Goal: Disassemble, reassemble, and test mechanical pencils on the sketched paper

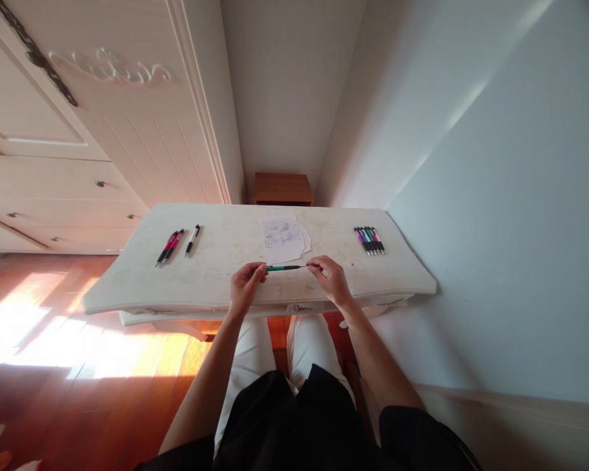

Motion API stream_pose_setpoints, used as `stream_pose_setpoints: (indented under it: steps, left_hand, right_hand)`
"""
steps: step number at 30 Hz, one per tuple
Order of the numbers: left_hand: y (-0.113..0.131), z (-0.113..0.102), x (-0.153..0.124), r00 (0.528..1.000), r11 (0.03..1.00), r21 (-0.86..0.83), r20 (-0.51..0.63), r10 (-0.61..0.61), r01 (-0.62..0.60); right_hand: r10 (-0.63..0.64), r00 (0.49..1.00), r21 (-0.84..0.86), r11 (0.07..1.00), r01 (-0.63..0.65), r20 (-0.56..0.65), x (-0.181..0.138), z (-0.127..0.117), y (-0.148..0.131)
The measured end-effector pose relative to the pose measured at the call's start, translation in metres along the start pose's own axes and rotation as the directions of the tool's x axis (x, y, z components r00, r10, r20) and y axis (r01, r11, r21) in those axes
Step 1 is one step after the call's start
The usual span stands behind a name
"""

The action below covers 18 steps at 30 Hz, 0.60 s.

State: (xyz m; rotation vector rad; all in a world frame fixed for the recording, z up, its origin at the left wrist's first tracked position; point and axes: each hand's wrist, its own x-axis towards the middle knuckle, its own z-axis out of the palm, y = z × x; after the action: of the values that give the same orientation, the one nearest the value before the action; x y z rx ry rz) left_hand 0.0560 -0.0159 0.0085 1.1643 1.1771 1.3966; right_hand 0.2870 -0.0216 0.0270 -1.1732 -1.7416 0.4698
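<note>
In the head view a green pen (279, 267) with a black grip lies level between my two hands, above the front part of the white table (226, 275). My left hand (247, 282) is closed around its green end. With thumb and fingers, my right hand (328, 276) pinches the thin, pale tip end at the other side. Whether that thin piece is the pen's own tip or a separate refill, I cannot tell. Just beyond the pen are scribbled paper sheets (282, 239), one partly over another.
A white-and-black pen (192, 241) and two pink-and-black pens (169, 247) lie at the table's left. Several coloured pens (369, 241) form a row at the right. A wall (495, 261) borders the right side; a white cabinet (167, 131) stands left, a brown wooden box (283, 188) behind.
</note>
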Motion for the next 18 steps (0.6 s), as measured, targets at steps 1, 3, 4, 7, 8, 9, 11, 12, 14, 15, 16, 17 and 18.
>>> stream_pose_setpoints:
  steps: [1, 3, 4, 7, 8, 9, 11, 12, 14, 15, 16, 17, 18]
  left_hand:
    - [0.0001, -0.0001, -0.0001, 1.0, 1.0, 0.0, 0.001, 0.0, 0.0]
    - [0.0006, -0.0001, -0.0003, 1.0, 1.0, 0.0, 0.002, 0.001, -0.001]
    - [0.001, -0.0001, -0.0004, 1.0, 1.0, -0.001, 0.002, 0.001, -0.001]
    - [0.0023, 0.0001, -0.0008, 1.0, 1.0, -0.003, 0.003, 0.002, -0.002]
    - [0.0027, 0.0002, -0.0009, 1.0, 1.0, -0.002, 0.003, 0.002, -0.002]
    - [0.003, 0.0003, -0.001, 1.0, 1.0, 0.0, 0.003, 0.001, -0.001]
    - [0.0032, 0.0004, -0.001, 1.0, 1.0, 0.002, 0.006, 0.004, -0.004]
    - [0.0031, 0.0003, -0.0009, 1.0, 1.0, 0.003, 0.011, 0.005, -0.005]
    - [0.0024, -0.0002, -0.0008, 1.0, 1.0, 0.002, 0.021, 0.006, -0.006]
    - [0.002, -0.0007, -0.0007, 1.0, 1.0, 0.002, 0.029, 0.006, -0.006]
    - [0.0016, -0.0013, -0.0006, 0.999, 1.0, 0.0, 0.037, 0.008, -0.008]
    - [0.0012, -0.002, -0.0006, 0.999, 1.0, -0.001, 0.047, 0.01, -0.01]
    - [0.0008, -0.0027, -0.0006, 0.998, 1.0, -0.002, 0.058, 0.013, -0.013]
  right_hand:
    - [0.002, 1.0, 0.0, 1.0, -0.002, 0.004, 0.0, 0.0001, 0.0001]
    - [0.006, 1.0, 0.011, 1.0, -0.006, 0.008, -0.0002, 0.0004, 0.0006]
    - [0.007, 1.0, 0.02, 1.0, -0.007, 0.01, -0.0004, 0.0007, 0.0008]
    - [0.011, 1.0, 0.049, 0.999, -0.012, 0.022, -0.001, 0.0018, 0.0007]
    - [0.015, 1.0, 0.055, 0.998, -0.016, 0.027, -0.0012, 0.0024, 0.0006]
    - [0.019, 0.999, 0.061, 0.998, -0.021, 0.032, -0.0014, 0.0029, 0.0006]
    - [0.027, 0.999, 0.073, 0.997, -0.03, 0.036, -0.0018, 0.0043, 0.0008]
    - [0.033, 0.999, 0.081, 0.996, -0.035, 0.035, -0.0019, 0.0051, 0.0011]
    - [0.044, 0.998, 0.095, 0.994, -0.048, 0.038, -0.0022, 0.0069, 0.0015]
    - [0.05, 0.998, 0.102, 0.993, -0.053, 0.038, -0.0023, 0.0078, 0.0015]
    - [0.054, 0.998, 0.109, 0.992, -0.058, 0.038, -0.0025, 0.0087, 0.0013]
    - [0.061, 0.997, 0.117, 0.991, -0.065, 0.039, -0.0027, 0.0094, 0.001]
    - [0.071, 0.997, 0.126, 0.989, -0.075, 0.037, -0.0029, 0.0099, 0.0004]
